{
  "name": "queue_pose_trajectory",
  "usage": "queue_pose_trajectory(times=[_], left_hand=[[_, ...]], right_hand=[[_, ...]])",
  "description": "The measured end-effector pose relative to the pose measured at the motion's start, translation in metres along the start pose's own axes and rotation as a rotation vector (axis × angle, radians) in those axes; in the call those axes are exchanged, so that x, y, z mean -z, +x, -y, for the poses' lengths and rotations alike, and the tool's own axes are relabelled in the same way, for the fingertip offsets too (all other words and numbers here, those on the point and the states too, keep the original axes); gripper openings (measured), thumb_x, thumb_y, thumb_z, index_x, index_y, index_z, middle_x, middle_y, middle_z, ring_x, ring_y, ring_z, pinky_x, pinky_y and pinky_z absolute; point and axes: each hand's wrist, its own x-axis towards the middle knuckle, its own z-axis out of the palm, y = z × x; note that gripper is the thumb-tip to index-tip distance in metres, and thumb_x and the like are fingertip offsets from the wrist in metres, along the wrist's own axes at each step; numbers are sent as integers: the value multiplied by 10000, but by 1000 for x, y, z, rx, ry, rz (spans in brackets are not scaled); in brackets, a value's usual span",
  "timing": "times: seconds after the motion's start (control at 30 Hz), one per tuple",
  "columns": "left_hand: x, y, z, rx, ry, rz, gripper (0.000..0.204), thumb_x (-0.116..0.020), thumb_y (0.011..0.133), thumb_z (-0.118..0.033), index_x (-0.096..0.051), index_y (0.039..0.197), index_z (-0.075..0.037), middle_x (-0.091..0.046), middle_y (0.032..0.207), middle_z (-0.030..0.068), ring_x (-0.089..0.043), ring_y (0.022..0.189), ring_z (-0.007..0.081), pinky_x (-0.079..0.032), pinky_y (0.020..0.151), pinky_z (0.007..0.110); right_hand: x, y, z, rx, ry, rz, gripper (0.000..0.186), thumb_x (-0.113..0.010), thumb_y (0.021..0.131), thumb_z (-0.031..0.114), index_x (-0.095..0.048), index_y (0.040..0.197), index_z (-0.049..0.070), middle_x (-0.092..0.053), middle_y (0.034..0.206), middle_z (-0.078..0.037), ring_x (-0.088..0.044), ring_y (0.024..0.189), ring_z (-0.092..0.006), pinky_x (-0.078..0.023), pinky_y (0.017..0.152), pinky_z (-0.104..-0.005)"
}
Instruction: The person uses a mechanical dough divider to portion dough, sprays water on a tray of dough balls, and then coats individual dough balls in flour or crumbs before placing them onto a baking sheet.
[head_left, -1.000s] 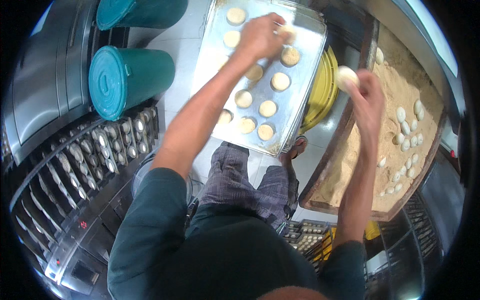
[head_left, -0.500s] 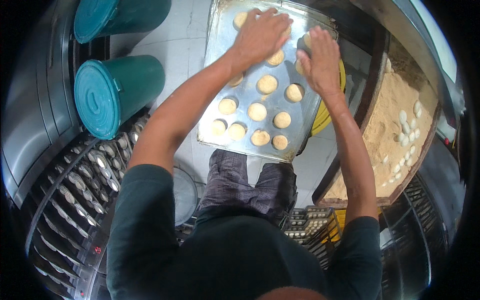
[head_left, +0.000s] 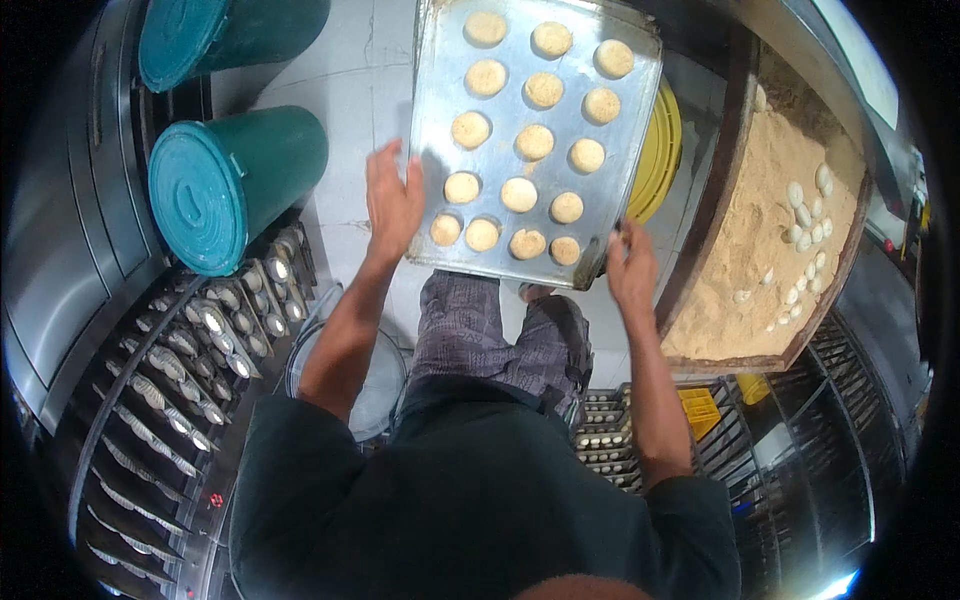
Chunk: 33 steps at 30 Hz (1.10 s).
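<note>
A metal baking tray lies in front of me, bearing several rows of round, flattened dough pieces coated in pale crumbs. Just off the tray's left edge is my left hand, its fingers spread and holding nothing. My right hand is at the near right corner of the tray, fingers loosely bent; whether the fingertips touch the rim is hard to make out. Neither hand covers any dough.
To the right stands a wooden-edged trough of tan crumbs with white dough balls. A yellow round lid shows beside the tray. Teal lidded bins stand at left, above a rack of filled trays. A clear bucket is near my legs.
Both hands have left the dough pieces at the far part of the tray and come back toward me, one to each side. The far dough pieces now look flatter and are uncovered.
</note>
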Motion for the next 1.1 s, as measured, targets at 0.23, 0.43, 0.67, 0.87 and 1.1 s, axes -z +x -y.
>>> queue_pose_trajectory(times=[0.23, 0.43, 0.67, 0.87, 1.1], left_hand=[[6, -43, 25, 122, -47, 88, 313, -625, 927, -93, -608, 1217, 25, -671, 1023, 220, -679, 886, 330, -539, 810, 442], [21, -43, 5, 190, -58, 104, 308, -605, 925, -141, -620, 1170, 45, -678, 848, 193, -681, 781, 316, -538, 777, 412], [17, -89, 1, 204, -149, 21, 199, -501, 947, -156, -562, 916, 30, -575, 722, 98, -523, 683, 161, -468, 677, 355], [54, -143, -27, 7, -178, -57, 193, -451, 933, -86, -605, 975, 22, -611, 844, 104, -567, 804, 208, -471, 765, 342], [114, -258, -159, -148, 48, -23, 293, -450, 995, -163, -608, 1080, 69, -658, 1046, 157, -602, 925, 241, -486, 849, 391]], right_hand=[[-43, -53, -22, -112, 122, -104, 393, -586, 979, 190, -580, 1274, -69, -657, 1083, -251, -664, 930, -334, -518, 851, -416], [-48, -39, -55, -540, 488, 149, 501, -485, 1048, 389, -602, 1235, -61, -681, 1075, -212, -655, 941, -290, -497, 881, -383], [-59, -69, -21, -369, 538, -298, 543, -387, 1069, 405, -647, 1180, -58, -682, 1106, -279, -634, 1086, -400, -445, 957, -456], [-13, -122, -23, -354, 562, -316, 437, -426, 1052, 310, -664, 1107, -52, -684, 1078, -267, -643, 1025, -419, -468, 915, -465], [71, -266, -63, -223, 838, -467, 288, -540, 999, 314, -610, 945, 40, -665, 926, -213, -638, 888, -414, -498, 789, -496]])
